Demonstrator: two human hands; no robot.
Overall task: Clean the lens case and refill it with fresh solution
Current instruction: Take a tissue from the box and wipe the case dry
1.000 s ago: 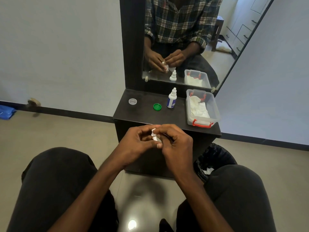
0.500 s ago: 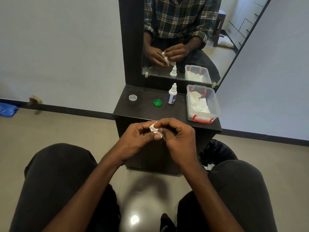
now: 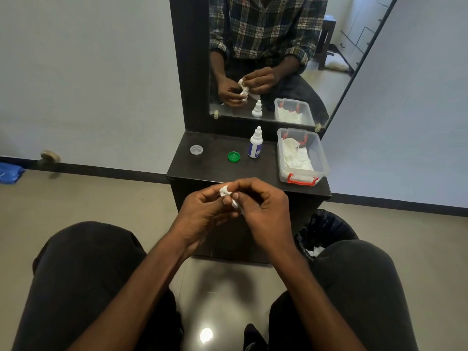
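wiping with tissue, case hidden in the fingers

head view: left hand [image 3: 202,214] and right hand [image 3: 260,209] curl their fingers round a crumpled white tissue [image 3: 226,192]; the lens case itself is hidden. a slip could drop it floorward. on the matte black shelf [image 3: 202,171]: smooth solution bottle [image 3: 255,144], round green cap [image 3: 233,156], clear cap [image 3: 196,149].

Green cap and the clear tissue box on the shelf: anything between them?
Head view: the white solution bottle stands upright between the green cap and the clear tissue box.

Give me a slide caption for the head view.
Both hands work a white tissue before the mirrored stand.
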